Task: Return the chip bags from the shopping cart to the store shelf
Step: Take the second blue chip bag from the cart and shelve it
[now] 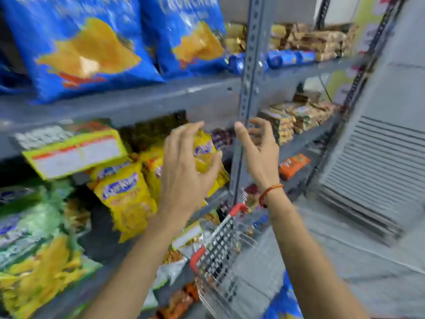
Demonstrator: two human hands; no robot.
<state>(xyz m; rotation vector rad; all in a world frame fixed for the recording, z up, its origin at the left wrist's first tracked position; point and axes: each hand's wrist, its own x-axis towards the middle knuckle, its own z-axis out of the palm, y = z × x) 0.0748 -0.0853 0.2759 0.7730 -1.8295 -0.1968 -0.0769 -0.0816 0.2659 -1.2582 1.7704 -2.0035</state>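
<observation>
My left hand (pixel 186 166) is raised at the middle shelf, its fingers and thumb curled around a small yellow chip bag (pixel 203 153) at the shelf's right end. More yellow bags (pixel 124 192) of the same kind stand just left of it. Beside the grey shelf post, my right hand (pixel 257 148) hangs in the air with fingers spread and nothing in it. The wire shopping cart (pixel 220 249) with red corners stands below my arms. A blue bag (pixel 284 302) shows at the cart's lower right. The view is blurred.
Large blue chip bags (pixel 76 47) fill the upper shelf (pixel 138 102). Green and yellow bags (pixel 34 245) lie at lower left. The grey slotted post (pixel 249 77) divides this bay from one with biscuit packs (pixel 299 118). A grey louvred panel (pixel 372 171) stands at right.
</observation>
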